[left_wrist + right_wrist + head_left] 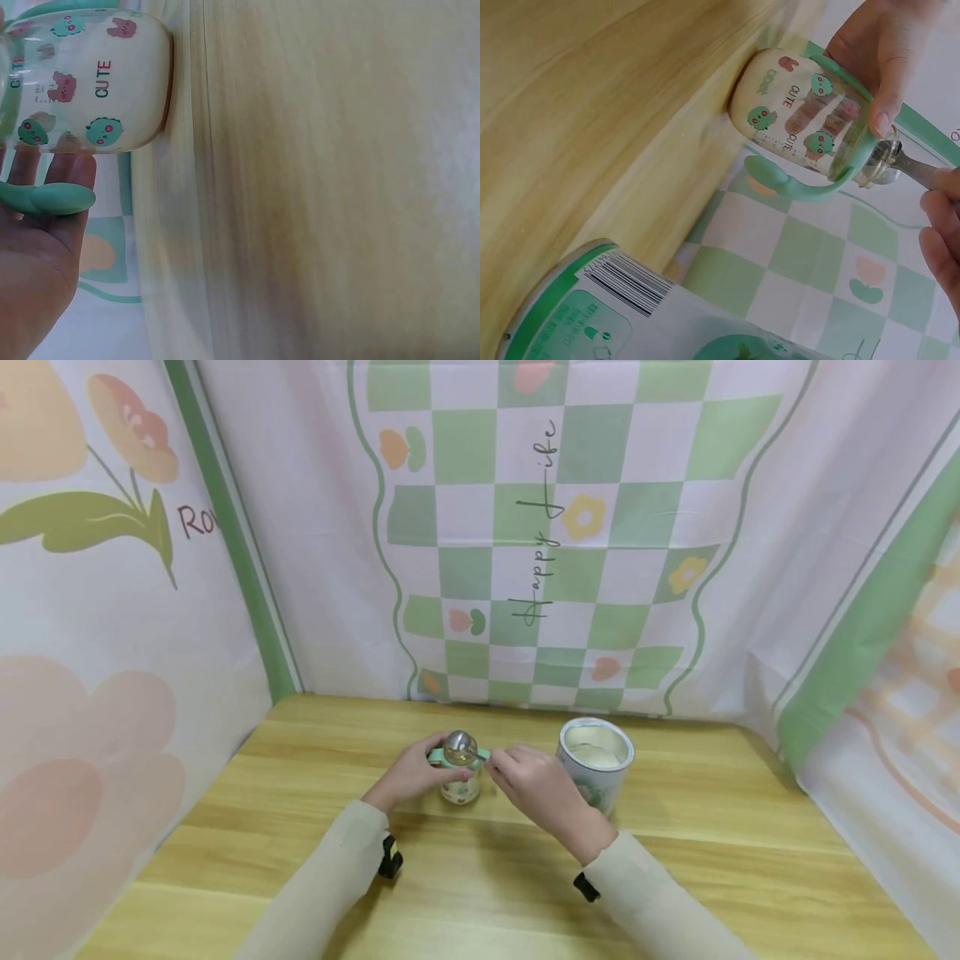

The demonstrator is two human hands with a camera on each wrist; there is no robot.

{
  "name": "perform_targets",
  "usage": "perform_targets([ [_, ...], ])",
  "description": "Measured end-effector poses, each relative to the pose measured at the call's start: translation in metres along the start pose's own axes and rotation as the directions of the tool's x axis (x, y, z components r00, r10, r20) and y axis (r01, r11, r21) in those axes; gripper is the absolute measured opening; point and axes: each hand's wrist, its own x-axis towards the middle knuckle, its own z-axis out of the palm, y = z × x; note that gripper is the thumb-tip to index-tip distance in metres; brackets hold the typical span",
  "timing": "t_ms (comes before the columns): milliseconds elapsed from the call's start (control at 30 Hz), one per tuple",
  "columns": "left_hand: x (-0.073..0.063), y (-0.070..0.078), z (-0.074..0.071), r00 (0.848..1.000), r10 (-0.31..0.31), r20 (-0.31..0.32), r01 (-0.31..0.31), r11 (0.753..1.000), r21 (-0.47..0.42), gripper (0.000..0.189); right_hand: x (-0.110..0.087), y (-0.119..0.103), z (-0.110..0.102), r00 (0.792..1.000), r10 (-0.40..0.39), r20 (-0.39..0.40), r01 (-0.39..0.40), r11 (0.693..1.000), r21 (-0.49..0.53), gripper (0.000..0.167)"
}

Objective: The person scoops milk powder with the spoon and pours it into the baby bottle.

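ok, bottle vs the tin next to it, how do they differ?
The bottle is small and see-through, with mint handles and cartoon prints; the tin is wider, opaque white with green print and a barcode. The left hand grips the bottle while the right hand holds a metal spoon over its mouth; the tin stands untouched. Both stand upright and open-topped on the wooden table.

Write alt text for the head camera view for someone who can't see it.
A left hand holds a small bottle on a wooden table while the right hand tips a metal spoon over its mouth. An open tin stands just right of the hands.
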Motion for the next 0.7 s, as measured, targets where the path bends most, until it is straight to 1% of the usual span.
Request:
perform_targets([
  [67, 0.001, -0.0007, 0.0, 1.0, 0.003, 0.002, -0.003, 1.0, -0.004, 0.082, -0.0008, 0.0002, 0.0008, 1.0, -0.003, -0.012, 0.003, 1.0, -0.004, 0.011],
  [100, 0.0016, -0.0012, 0.0, 1.0, 0.005, 0.004, -0.005, 1.0, -0.004, 0.081, -0.0012, 0.0004, 0.0013, 1.0, -0.005, -0.017, 0.005, 1.0, -0.003, 0.012],
  [233, 0.0019, -0.0019, -0.0001, 1.0, 0.005, 0.003, -0.005, 1.0, -0.006, 0.081, -0.0015, 0.0004, 0.0022, 1.0, -0.01, -0.029, 0.01, 1.0, -0.009, 0.034],
  [300, 0.0016, -0.0017, -0.0002, 1.0, 0.003, 0.002, -0.003, 1.0, -0.005, 0.081, -0.0011, 0.0002, 0.0022, 1.0, -0.01, -0.028, 0.009, 1.0, -0.009, 0.036],
  [367, 0.0014, -0.0014, -0.0004, 1.0, 0.001, 0.0, -0.001, 1.0, 0.0, 0.081, -0.001, 0.0, 0.0021, 1.0, -0.006, -0.026, 0.006, 1.0, -0.008, 0.034],
  [433, 0.0015, -0.0017, -0.0004, 1.0, 0.0, -0.001, 0.0, 1.0, -0.003, 0.081, -0.0007, -0.0003, 0.0017, 1.0, -0.001, -0.02, 0.001, 1.0, -0.007, 0.029],
  [567, 0.0016, -0.0019, -0.0004, 1.0, 0.006, 0.003, -0.006, 1.0, -0.014, 0.079, 0.0002, -0.0004, 0.0006, 1.0, 0.014, -0.007, -0.014, 1.0, 0.001, 0.009],
  [600, 0.0016, -0.0021, -0.0004, 1.0, 0.009, 0.004, -0.009, 1.0, -0.016, 0.078, 0.0006, -0.0002, 0.0004, 1.0, 0.02, -0.005, -0.02, 1.0, 0.005, 0.008],
  [700, 0.0018, -0.0025, -0.0003, 1.0, 0.012, 0.002, -0.012, 1.0, -0.016, 0.077, 0.0019, 0.0008, -0.0004, 0.999, 0.041, -0.011, -0.04, 0.999, 0.022, 0.015],
])
